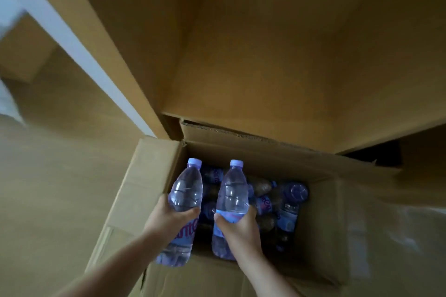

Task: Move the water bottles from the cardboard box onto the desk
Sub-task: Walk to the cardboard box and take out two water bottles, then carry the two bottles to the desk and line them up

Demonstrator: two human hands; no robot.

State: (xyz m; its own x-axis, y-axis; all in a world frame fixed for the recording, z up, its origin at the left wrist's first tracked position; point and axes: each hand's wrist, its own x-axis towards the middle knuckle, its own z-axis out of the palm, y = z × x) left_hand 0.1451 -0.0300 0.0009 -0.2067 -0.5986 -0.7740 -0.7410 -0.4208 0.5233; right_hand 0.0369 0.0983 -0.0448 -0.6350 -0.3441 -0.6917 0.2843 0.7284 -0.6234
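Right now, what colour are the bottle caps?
Pale purple, seen in the head view on both held bottles' caps.

Water bottles (187, 190): clear glossy plastic, lilac caps. Cardboard box (321, 222): matt brown corrugated board, torn rough rim.

A tan floor (48, 188) spreads out at the left, blurred. A white strip (79, 48) runs diagonally across it, beside large brown cardboard panels (265, 43). The light is dim and warm.
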